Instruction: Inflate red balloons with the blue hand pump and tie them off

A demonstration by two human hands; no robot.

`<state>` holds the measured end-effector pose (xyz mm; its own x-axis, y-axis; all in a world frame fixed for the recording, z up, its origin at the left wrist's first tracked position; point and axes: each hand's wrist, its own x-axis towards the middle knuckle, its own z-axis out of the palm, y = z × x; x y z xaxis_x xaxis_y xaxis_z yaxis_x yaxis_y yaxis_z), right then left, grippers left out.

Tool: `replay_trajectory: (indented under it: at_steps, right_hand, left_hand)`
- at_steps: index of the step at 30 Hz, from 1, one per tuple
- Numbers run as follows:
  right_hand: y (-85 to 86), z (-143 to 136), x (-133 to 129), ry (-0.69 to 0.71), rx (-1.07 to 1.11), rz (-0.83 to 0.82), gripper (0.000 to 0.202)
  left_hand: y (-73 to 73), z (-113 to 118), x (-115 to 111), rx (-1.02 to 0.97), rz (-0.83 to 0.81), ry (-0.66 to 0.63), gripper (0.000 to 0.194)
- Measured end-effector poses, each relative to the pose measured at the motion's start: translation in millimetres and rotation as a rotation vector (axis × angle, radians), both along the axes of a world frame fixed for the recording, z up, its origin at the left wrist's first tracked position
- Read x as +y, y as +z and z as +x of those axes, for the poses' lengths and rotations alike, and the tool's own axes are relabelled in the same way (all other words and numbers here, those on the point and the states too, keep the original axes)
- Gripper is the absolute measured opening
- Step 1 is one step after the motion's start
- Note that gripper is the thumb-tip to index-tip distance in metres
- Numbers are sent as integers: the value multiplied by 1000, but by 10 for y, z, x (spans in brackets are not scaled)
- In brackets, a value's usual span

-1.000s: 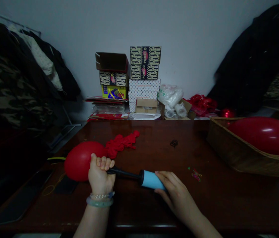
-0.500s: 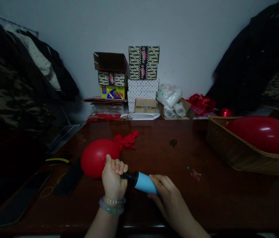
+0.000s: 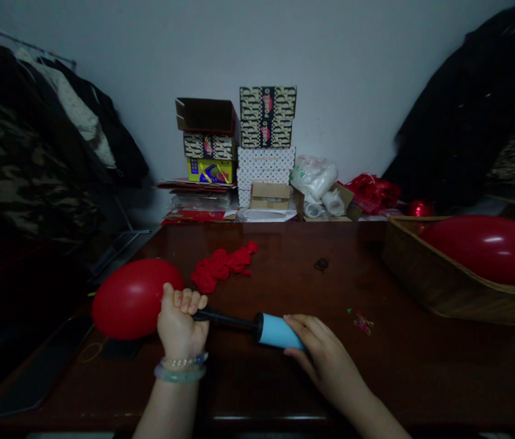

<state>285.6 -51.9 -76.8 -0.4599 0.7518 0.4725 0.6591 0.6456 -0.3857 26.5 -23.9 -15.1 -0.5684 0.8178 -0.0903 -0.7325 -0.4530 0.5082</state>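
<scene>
A partly inflated red balloon [image 3: 136, 299] lies at the left, against my left hand [image 3: 181, 326]. That hand is closed around the black end of a balloon pump [image 3: 279, 331], where the balloon's neck is hidden by the fingers. A length of black rod shows between this end and the light blue barrel. My right hand [image 3: 323, 356] is wrapped around the barrel's far end. Behind the balloon lies a pile of red limp balloons [image 3: 220, 267], touched by neither hand.
A wicker basket [image 3: 449, 289] holding a large red balloon stands right. Small coloured bits [image 3: 363, 323] and a black tangled cord [image 3: 321, 264] lie on the brown table [image 3: 284, 286]. A dark flat panel [image 3: 42, 369] lies left. Stacked boxes [image 3: 267, 116] stand behind; clothes hang left.
My left hand has moved left with the balloon, drawing out the pump's black rod. My right hand has shifted slightly right with the barrel. The balloon looks bigger and uncovers more of the red pile.
</scene>
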Motion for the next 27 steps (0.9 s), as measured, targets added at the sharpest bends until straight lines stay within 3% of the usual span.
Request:
replay_trajectory:
  at_steps: [8,19,23,27]
  right_hand:
    - [-14,12,5,8,-15,39,42]
    - [-84,-165,-120,1,93,33,46]
    - [-76,-160,-113,11,81,11,46]
    - [-44,-102,-69,19,51,2,47]
  left_hand:
    - [-71,129,33,-7,-9,-17,47]
    - [-161,538,25,36,-35,-109,47]
    - [-126,482,27,42,-29,-93,48]
    - [-59,280,20,28,-22,-55,49]
